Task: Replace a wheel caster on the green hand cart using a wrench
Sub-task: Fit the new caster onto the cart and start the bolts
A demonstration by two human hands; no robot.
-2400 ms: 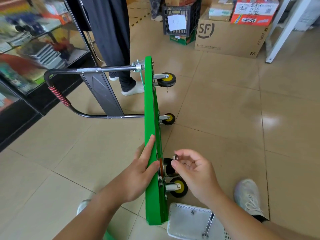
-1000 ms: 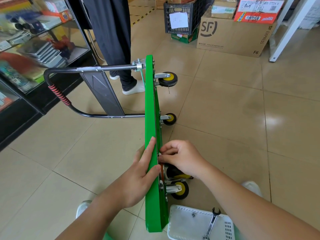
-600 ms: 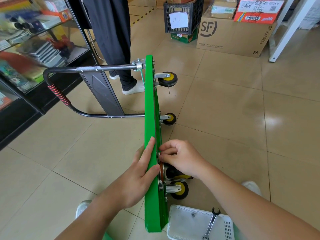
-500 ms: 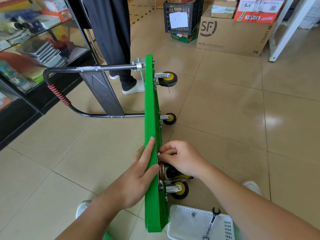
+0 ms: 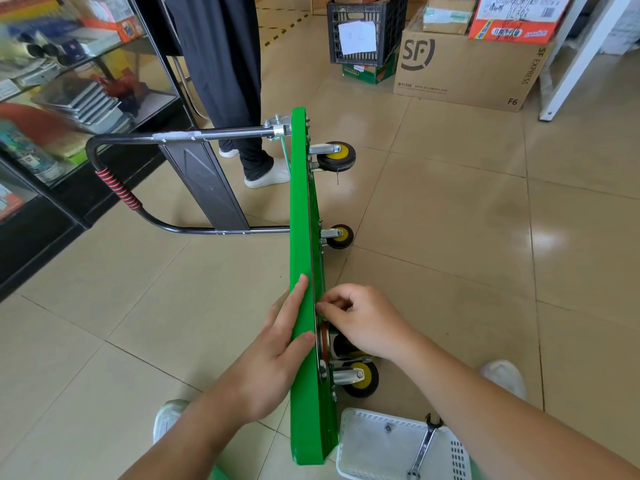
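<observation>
Head, right hand (image 5: 363, 320) over caster (image 5: 341, 345), wrench (image 5: 424, 445) in basket (image 5: 370, 455)

In mid-frame your cart deck (image 5: 300, 220) was bright green, its casters (image 5: 337, 156) black with yellow hubs. At left, the black handle (image 5: 90, 150) wore a red spiral wrap (image 5: 117, 189). At lower right, your white perforated basket (image 5: 367, 445) held a silver wrench (image 5: 424, 448); the floor tiles (image 5: 450, 237) were beige.

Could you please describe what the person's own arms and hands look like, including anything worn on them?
The left hand and right hand are bare: no gloves, rings or watch show. Both forearms are uncovered as well, with no sleeve in view up to the frame's edge.
</observation>
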